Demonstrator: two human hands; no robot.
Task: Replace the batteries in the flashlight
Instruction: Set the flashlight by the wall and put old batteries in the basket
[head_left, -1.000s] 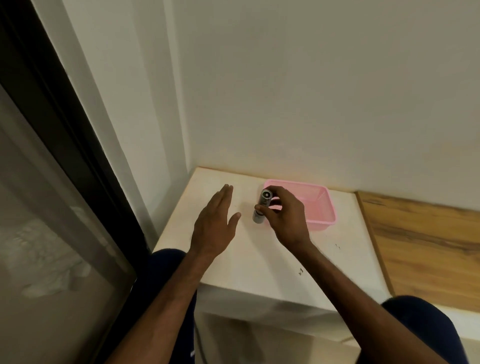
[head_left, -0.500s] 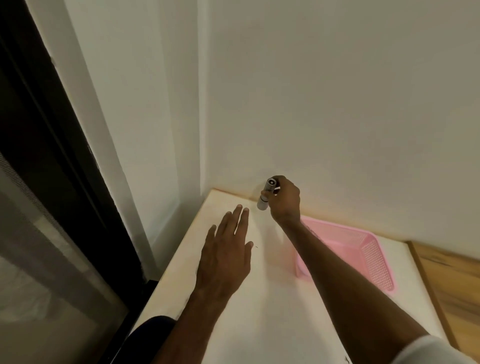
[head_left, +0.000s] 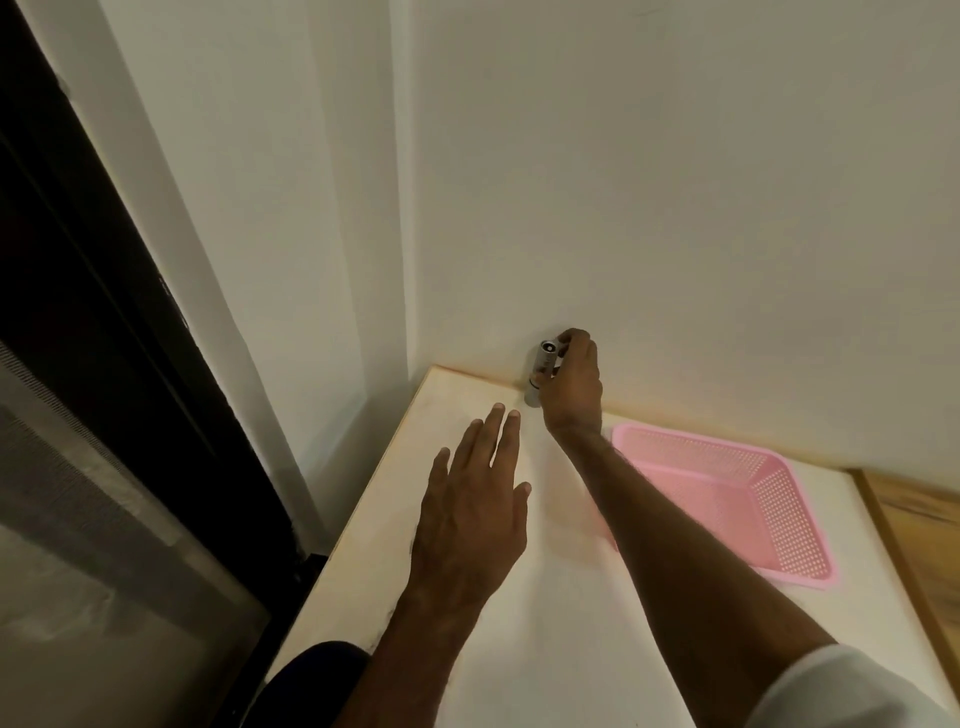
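Note:
A small silver flashlight stands upright at the far edge of the white table, close to the wall. My right hand is stretched out and closed around its upper part, with its base at or just above the tabletop. My left hand lies flat and open on the table, fingers spread, nearer to me and left of the right arm, holding nothing. No loose batteries are visible.
A pink perforated plastic basket sits on the table right of my right arm, and looks empty. A wooden surface adjoins the table on the right. The wall stands directly behind the flashlight; a dark window frame is at left.
My right hand carried the flashlight from in front of the basket to the far table edge by the wall. The view leaned forward. My left hand went flat on the table.

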